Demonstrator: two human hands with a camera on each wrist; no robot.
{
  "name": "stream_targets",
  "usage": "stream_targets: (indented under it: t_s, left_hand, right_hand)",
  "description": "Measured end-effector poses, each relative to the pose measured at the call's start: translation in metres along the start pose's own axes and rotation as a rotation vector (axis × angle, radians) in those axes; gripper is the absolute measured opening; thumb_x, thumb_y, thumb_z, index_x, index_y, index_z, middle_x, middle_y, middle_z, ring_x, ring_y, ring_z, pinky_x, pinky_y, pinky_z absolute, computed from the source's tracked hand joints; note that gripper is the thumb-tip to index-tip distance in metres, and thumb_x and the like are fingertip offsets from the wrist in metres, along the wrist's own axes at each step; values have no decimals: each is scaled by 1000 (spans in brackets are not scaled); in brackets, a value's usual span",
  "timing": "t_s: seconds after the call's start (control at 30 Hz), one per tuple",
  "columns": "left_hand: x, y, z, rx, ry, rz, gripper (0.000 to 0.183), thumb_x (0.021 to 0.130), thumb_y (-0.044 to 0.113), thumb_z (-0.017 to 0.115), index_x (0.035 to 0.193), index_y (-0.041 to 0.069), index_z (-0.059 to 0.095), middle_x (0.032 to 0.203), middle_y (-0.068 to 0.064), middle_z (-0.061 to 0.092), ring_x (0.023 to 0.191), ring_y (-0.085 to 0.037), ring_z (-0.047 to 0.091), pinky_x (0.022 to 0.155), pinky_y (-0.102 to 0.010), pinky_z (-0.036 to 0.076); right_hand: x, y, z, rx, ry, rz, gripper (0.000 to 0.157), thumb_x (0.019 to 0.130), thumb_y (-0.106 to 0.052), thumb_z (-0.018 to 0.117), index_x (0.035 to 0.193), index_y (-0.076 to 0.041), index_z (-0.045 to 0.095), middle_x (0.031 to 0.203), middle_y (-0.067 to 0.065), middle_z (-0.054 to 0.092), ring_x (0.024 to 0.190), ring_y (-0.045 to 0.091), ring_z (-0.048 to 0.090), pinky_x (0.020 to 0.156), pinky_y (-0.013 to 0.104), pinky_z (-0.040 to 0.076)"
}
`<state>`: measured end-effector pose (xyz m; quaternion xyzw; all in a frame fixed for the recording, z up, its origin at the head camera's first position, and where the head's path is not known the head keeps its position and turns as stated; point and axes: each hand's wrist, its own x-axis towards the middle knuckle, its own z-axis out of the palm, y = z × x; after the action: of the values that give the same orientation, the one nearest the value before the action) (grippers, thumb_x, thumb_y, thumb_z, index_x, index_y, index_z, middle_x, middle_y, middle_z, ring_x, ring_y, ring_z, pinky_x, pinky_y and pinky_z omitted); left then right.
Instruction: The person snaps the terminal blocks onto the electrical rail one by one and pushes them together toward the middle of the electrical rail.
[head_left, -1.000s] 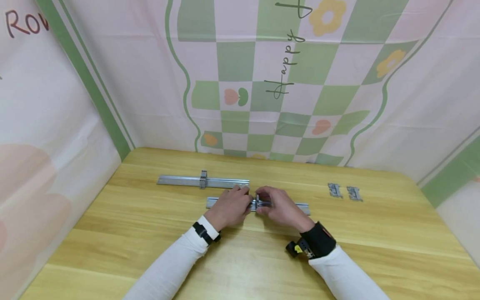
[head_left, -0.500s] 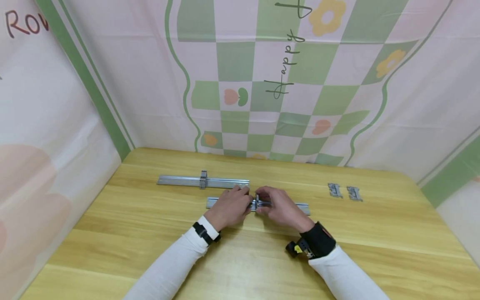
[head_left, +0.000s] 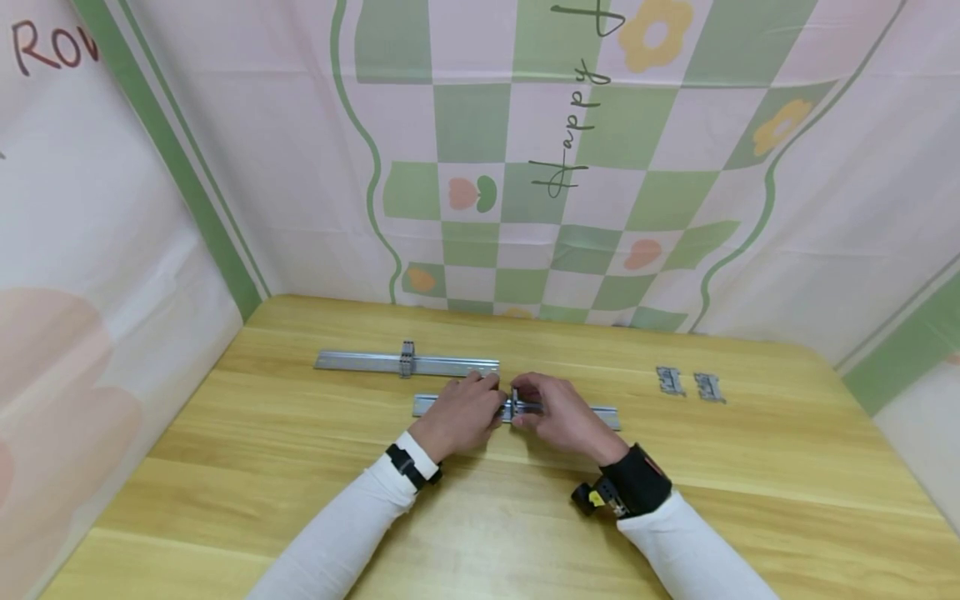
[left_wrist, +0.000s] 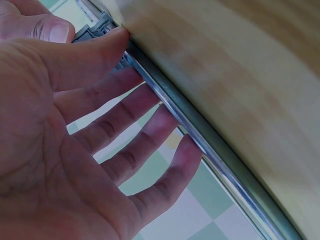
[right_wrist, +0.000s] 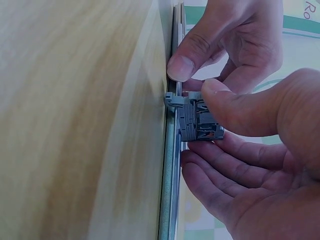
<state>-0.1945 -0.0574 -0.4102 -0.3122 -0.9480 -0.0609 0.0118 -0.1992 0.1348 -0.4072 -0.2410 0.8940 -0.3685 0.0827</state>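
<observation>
My left hand point(head_left: 459, 414) grips a slotted metal DIN rail point(head_left: 606, 417) near its middle, its thumb on the near edge and its fingers along the far edge. Just to the right, my right hand point(head_left: 566, 417) pinches a grey terminal block point(right_wrist: 200, 120) that stands upright on the rail. In the right wrist view, the right thumb presses the block's near side while fingers lie at its far side. The left thumb point(right_wrist: 181, 67) sits on the rail close beside the block. Part of the rail is hidden behind both hands.
Behind the left hand lies a second DIN rail point(head_left: 360, 362), carrying a cluster of grey terminal blocks point(head_left: 407, 358). Two loose terminal blocks point(head_left: 670, 381) lie flat at the right on the wooden table point(head_left: 187, 467). A patterned curtain point(head_left: 472, 125) hangs along the table's back edge.
</observation>
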Motion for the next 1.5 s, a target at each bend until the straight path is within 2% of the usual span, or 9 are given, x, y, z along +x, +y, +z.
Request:
stream_targets:
  t_s: [0.4, 0.97, 1.23, 1.5]
  left_hand:
    - [0, 0, 1, -1, -4, -7, 18, 101, 27, 64, 111, 15, 73, 105, 0, 56, 97, -20, 54, 74, -39, 55]
    - [-1, -1, -1, -32, -6, -5, 16, 99, 25, 66, 108, 14, 73, 104, 0, 55, 94, -20, 53, 71, -37, 53]
    - [-1, -1, -2, -28, -21, -11, 17, 100, 26, 64, 110, 14, 72, 106, -1, 56, 96, -20, 53, 75, -38, 54]
    - [-1, -3, -1, -35, -25, -12, 15, 101, 24, 63, 108, 15, 72, 107, 0, 56, 98, -20, 54, 79, -39, 54]
  right_hand:
    - [0, 0, 0, 23, -13, 12, 45, 92, -1, 73, 133, 6, 56, 128, 21, 63, 118, 34, 63, 98, 47, 52]
    - [-1, 4, -8, 16, -54, -13, 58, 90, -1, 75, 140, 8, 49, 132, 22, 61, 121, 37, 61, 100, 47, 51]
    - [-3, 8, -22, -39, -72, -32, 55, 89, -3, 76, 136, 11, 52, 127, 25, 63, 119, 40, 61, 97, 50, 52]
    - [-7, 11, -41, -117, -88, 36, 46, 89, -8, 78, 130, 5, 61, 122, 19, 67, 112, 35, 64, 94, 50, 53]
